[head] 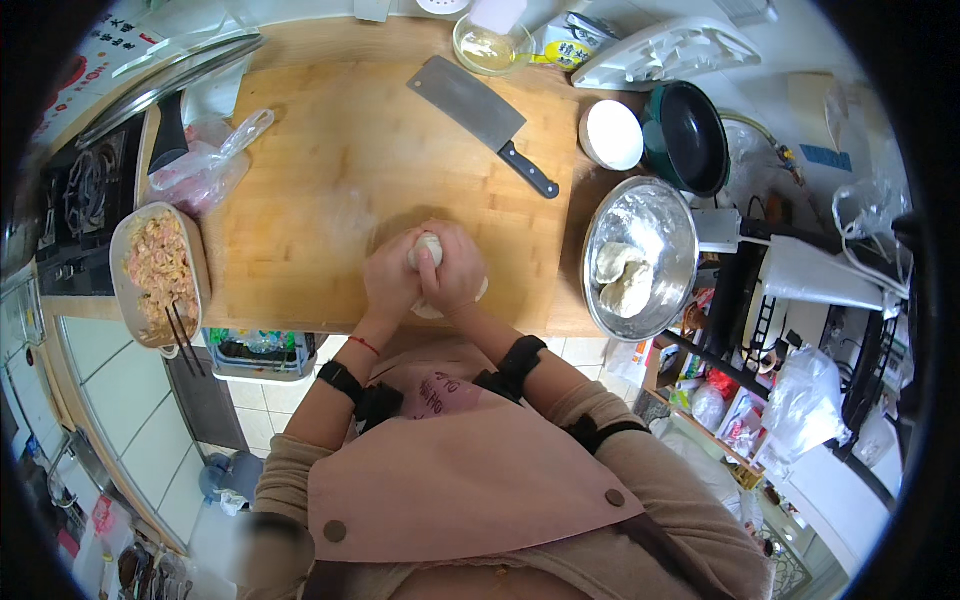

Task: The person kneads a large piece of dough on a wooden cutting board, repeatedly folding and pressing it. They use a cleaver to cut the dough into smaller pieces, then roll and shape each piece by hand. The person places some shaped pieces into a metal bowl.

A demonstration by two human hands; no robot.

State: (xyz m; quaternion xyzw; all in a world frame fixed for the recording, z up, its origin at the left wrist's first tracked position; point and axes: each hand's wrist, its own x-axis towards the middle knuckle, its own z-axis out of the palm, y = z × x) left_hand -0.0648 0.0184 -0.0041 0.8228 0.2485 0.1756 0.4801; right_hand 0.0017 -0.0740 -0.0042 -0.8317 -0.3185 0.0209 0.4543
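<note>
Both my hands press together around a lump of pale dough [426, 252] near the front edge of a large wooden board [315, 172]. My left hand [393, 271] covers the dough's left side, and my right hand [457, 264] wraps over it from the right, its thumb lying on the dough. Some dough also shows beneath the hands, close to the board's edge; whether it is the same piece I cannot tell. Farther back on the board lies a cleaver [472, 105] with a black handle. To the right, a steel bowl [686, 259] holds more dough [626, 281].
At the left stand a tub [204, 281] of minced filling with dark chopsticks [180, 330] and a plastic bag [202, 169]. Behind the board are a glass bowl [491, 52] of yellowish liquid and a flour bag [574, 41]. A white bowl [611, 135] and dark pot [690, 139] stand back right.
</note>
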